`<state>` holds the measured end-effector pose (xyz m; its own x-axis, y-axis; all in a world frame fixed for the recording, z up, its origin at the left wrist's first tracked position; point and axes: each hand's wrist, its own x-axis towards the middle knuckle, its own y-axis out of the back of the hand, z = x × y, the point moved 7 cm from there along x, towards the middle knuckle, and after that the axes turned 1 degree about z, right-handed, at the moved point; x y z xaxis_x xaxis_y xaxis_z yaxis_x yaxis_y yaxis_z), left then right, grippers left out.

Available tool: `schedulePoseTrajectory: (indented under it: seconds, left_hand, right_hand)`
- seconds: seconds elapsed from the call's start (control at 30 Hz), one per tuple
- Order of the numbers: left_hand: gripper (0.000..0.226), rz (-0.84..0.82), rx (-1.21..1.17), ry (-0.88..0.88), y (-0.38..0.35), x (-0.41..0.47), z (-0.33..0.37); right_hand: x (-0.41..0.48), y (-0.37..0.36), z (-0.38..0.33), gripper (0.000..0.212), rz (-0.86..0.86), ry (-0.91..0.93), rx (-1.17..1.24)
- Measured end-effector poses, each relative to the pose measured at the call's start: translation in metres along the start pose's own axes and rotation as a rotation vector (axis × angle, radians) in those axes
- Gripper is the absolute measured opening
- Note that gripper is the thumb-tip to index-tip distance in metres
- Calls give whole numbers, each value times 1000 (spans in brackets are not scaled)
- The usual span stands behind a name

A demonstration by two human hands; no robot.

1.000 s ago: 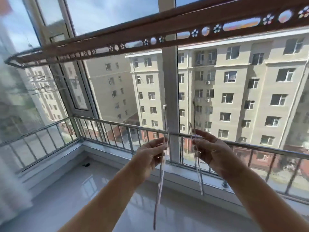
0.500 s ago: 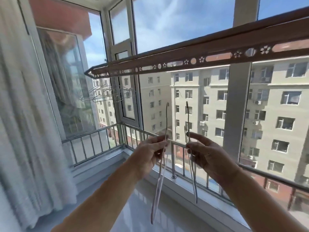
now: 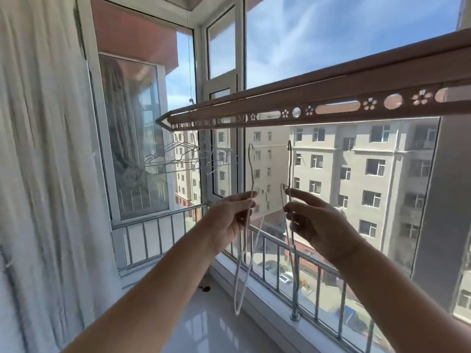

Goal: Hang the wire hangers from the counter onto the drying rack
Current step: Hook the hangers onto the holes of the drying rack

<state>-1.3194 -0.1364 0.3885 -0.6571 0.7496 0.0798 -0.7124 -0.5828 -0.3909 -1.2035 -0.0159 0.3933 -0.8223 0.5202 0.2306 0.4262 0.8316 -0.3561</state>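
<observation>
Pinching thin wire between thumb and fingertips, the left hand (image 3: 230,219) grips a white wire hanger (image 3: 248,230) seen nearly edge-on; its hook points up, well below the rack, and its long loop hangs down past the wrist to a narrow bend low in front of the window sill; the right hand (image 3: 314,224) closes its thumb and lower fingers on a second, darker thin wire hanger (image 3: 290,200), while the index finger stretches out straight toward the left; that hanger's hook also stands upright, just under the rack's lower edge but not touching it, and its body drops behind the palm to the height of the railing; the two hangers are held apart, side by side, with a clear gap between them; both bare forearms reach up from the bottom of the view; above the hands runs the long pinkish-brown metal drying rack (image 3: 331,98), a bar with a strip of punched flower and oval holes along its lower edge, slanting down to a pointed end at the left; near that far end a cluster of pale wire hangers (image 3: 178,159) already hangs from it; beyond are the white-framed window (image 3: 239,72), a silver metal railing (image 3: 280,247) along the glass, a sheer white curtain (image 3: 38,174) at the left, and a beige apartment block (image 3: 356,161) outside.
</observation>
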Motion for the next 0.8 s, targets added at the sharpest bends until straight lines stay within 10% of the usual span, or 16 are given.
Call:
schedulePoseTrajectory:
  seconds: [0.8]
  left_hand:
    - [22, -187, 0, -75, 106, 289, 108]
  right_hand:
    - [285, -65, 18, 28, 167, 164, -190]
